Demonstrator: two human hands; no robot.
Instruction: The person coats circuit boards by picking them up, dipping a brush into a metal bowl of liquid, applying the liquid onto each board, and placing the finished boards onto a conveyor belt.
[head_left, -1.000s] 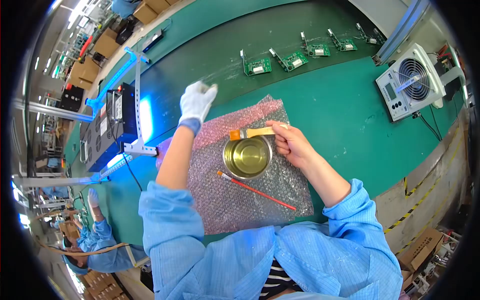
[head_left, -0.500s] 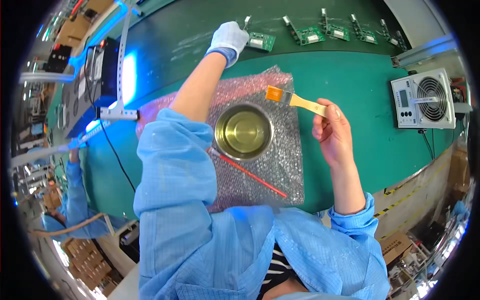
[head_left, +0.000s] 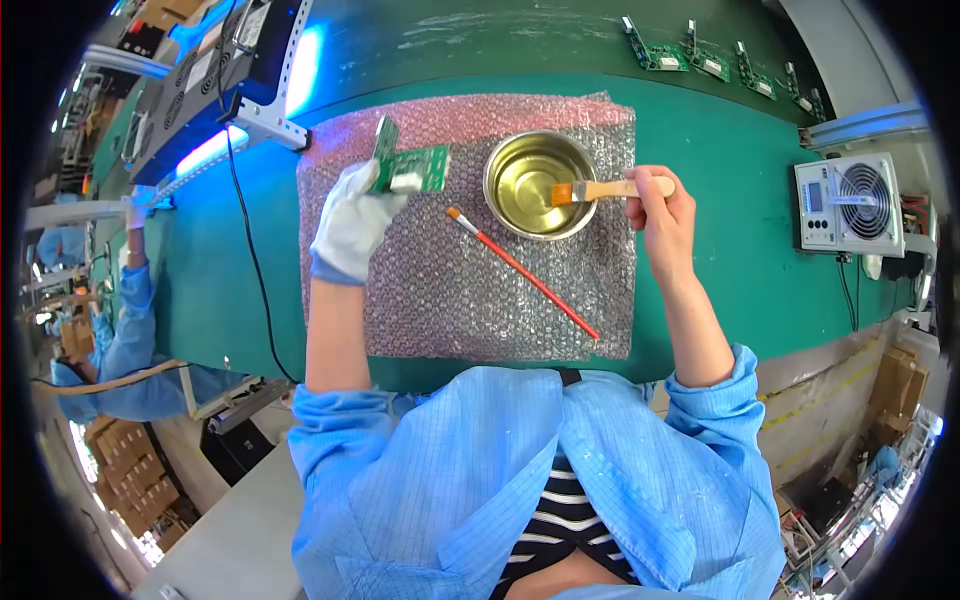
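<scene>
My left hand (head_left: pixel 352 228), in a white glove, grips a green circuit board (head_left: pixel 428 168) by its near left edge, above the bubble wrap (head_left: pixel 420 310). A narrow upright piece stands at the board's far left. Bare and closed, my right hand (head_left: pixel 664 215) pinches the wooden handle of a flat paintbrush (head_left: pixel 610 189). The orange bristles hang over a round metal bowl (head_left: pixel 541 236) with clear yellowish liquid inside; whether they touch the liquid I cannot tell. A thin red-handled brush (head_left: pixel 530 277) lies slantwise on the wrap, below the bowl.
Several more circuit boards (head_left: pixel 708 64) lie in a row at the far right. A white fan unit (head_left: pixel 850 205) stands on the right. At left are a blue-lit metal frame (head_left: pixel 265 125) and a hanging black cable (head_left: pixel 255 260). Another person's sleeve (head_left: pixel 136 300) shows beyond.
My left hand has come back from the far row with a circuit board. My right hand has brought the flat brush over the bowl. The view has shifted too.
</scene>
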